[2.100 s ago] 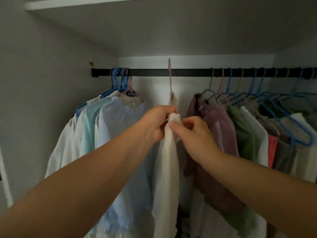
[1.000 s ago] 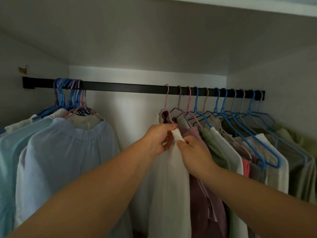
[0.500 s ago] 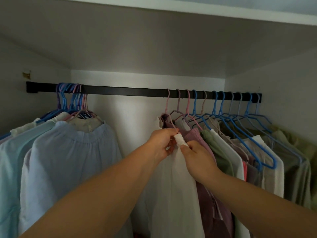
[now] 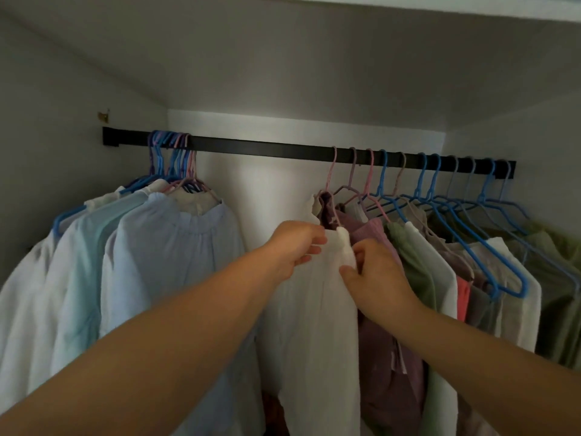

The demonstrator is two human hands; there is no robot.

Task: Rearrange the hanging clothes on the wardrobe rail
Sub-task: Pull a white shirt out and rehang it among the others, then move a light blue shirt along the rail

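- Garment: white garment [image 4: 314, 325] is hanging from a pink hanger [image 4: 330, 171] on the rail [image 4: 267, 149], beside the right-hand clothes.
- Hands: left hand [image 4: 294, 247] and right hand [image 4: 374, 272] are pinching its shoulder.
- Handling: fabric is looking light and limp; the hanger hook is offering firmer purchase.

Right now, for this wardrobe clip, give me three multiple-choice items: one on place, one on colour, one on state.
1. Where on the black rail does the white garment being handled hang?
A. far left end
B. at the left edge of the right-hand group
C. far right end

2. What colour is the hanger above that garment?
A. pink
B. green
C. black

3. What are the hands doing?
A. both hanging free
B. one on the rail
C. both on the garment's top

Answers:
1 B: it hangs just left of the mauve garment, across a bare stretch of rail from the left cluster.
2 A: its hook reads pale pink.
3 C: the left hand and right hand meet at the garment's shoulder.
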